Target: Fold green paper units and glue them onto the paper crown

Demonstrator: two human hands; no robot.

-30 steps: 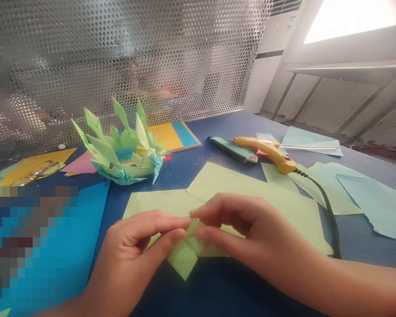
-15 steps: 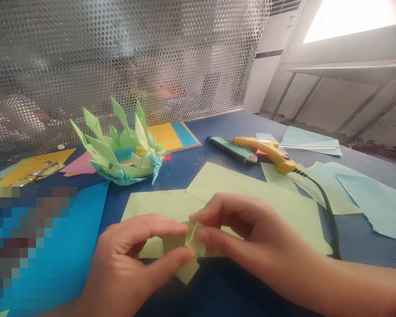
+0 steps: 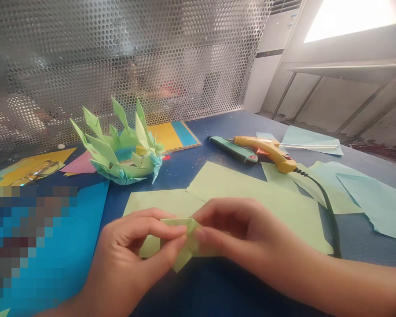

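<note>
Between both hands is a small folded piece of light green paper [image 3: 181, 259], its lower corner pointing down. My left hand [image 3: 132, 255] pinches its left part between thumb and forefinger. My right hand [image 3: 244, 229] grips the right edge with thumb and fingertips, which partly hide the folds. Beneath and behind the hands lie light green paper sheets [image 3: 260, 198] on the blue table [image 3: 218, 286]. Beyond my left hand stands a crown-like paper piece [image 3: 119, 154] with upright green points and light blue folded bits along its lower edge.
A yellow glue gun [image 3: 267, 149] with a black cord lies beside a green-handled cutter [image 3: 232, 149]. Light blue sheets [image 3: 376, 193] are at the right. Glasses [image 3: 36, 172] rest on yellow paper at the left, behind a blue sheet [image 3: 86, 229]. A perforated metal panel [image 3: 135, 57] rises behind.
The folded paper has turned and shifted slightly upward, showing a flatter top edge. My left thumb and forefinger have moved closer together on it.
</note>
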